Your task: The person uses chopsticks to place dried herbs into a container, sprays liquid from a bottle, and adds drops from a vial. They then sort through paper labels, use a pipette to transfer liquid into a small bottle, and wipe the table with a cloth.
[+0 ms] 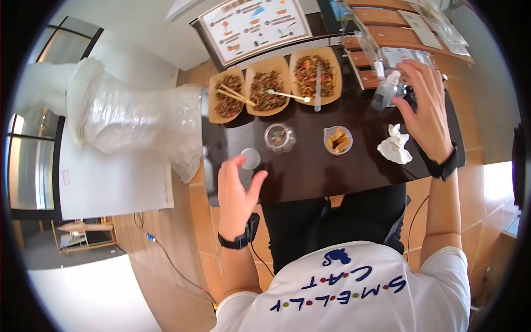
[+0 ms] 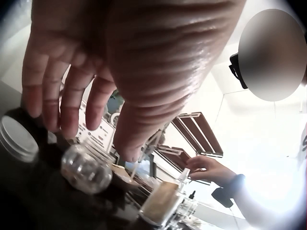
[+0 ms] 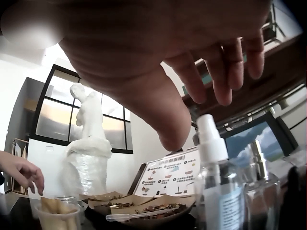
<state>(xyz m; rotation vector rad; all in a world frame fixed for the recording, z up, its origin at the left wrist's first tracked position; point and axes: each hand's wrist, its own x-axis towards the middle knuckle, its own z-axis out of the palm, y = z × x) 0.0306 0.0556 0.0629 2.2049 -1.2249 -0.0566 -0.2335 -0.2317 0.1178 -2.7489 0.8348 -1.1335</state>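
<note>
My left hand point(image 1: 233, 196) hovers at the table's front left, thumb and fingers apart and holding nothing. Closest to its fingertips lies a round translucent lid point(image 1: 251, 159). Just beyond is a small clear jar point(image 2: 86, 170) with bits inside. Over at the back right, my right hand point(image 1: 427, 110) reaches above a clear spray bottle point(image 3: 216, 191) with a white nozzle, its fingers spread and nothing in its grasp. Beside that bottle stands a glass spray bottle point(image 3: 261, 196) with a metallic neck. A crumpled white tissue point(image 1: 394, 146) lies below the right hand.
Three paper trays of dried plant mix point(image 1: 267, 83) line the back, with wooden sticks point(image 1: 235, 95) and a plastic dropper point(image 1: 318, 88) on them. A cup of brownish pieces point(image 1: 338, 140) stands mid-table. Behind are an instruction sign point(image 1: 254, 27) and wooden rack point(image 1: 381, 36); a plastic-wrapped statue point(image 3: 88, 129) stands left.
</note>
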